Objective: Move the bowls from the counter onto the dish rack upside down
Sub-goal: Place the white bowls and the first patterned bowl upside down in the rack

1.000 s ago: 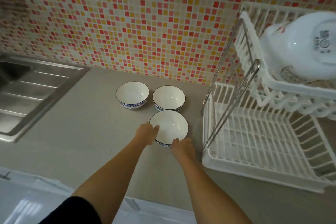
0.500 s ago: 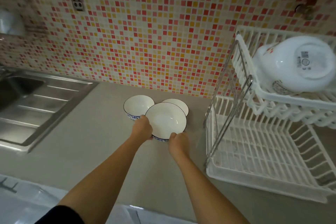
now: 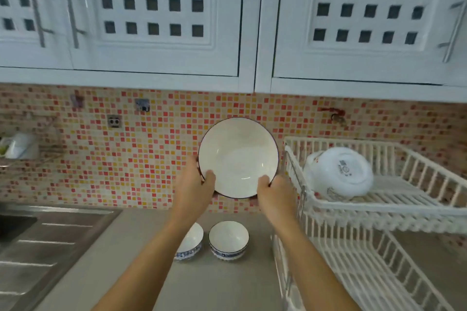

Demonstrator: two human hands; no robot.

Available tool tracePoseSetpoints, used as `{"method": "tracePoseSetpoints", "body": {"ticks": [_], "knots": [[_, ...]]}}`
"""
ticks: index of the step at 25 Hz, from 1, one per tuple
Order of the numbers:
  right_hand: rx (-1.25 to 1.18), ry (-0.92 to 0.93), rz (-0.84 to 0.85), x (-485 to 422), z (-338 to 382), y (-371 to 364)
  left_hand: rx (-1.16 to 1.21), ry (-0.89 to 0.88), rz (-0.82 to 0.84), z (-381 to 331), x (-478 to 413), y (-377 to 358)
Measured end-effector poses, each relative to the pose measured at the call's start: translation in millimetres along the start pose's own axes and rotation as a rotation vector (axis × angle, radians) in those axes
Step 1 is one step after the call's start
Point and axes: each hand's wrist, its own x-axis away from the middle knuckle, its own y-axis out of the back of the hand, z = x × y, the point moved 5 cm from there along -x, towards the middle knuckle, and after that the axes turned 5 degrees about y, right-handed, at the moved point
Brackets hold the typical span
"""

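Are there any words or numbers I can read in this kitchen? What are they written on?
No text here can be read.
Large white bowl lying upside down on the white dish rack's top shelf: a small grey printed mark on its base, too blurred to read.
Held white bowl with a dark rim: no writing.
Two small white bowls with blue patterned bands on the counter: pattern only, no words.

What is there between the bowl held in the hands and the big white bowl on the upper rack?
In the head view, only the upper tier's white end wall separates the held bowl from the overturned big bowl; no other dish.
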Motion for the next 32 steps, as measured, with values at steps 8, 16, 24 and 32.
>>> {"method": "tracePoseSetpoints", "body": {"ticks": [8,16,24,32], "knots": [[0.053,0.096,-0.13,-48,-26,164,-0.22,-0.349,0.194,-150,3,-63],[0.571,0.485,-0.235,-77,-96,316,0.072,-0.467,0.735,-243,11,-200],[0.699,0.755,-0.2,-106,-170,360,-0.214,-0.454,1.025,-278,21,-305],[0.664,0.579,0.3,-168,-206,352,-0.588,-0.601,0.753,-276,6,-343]]}}
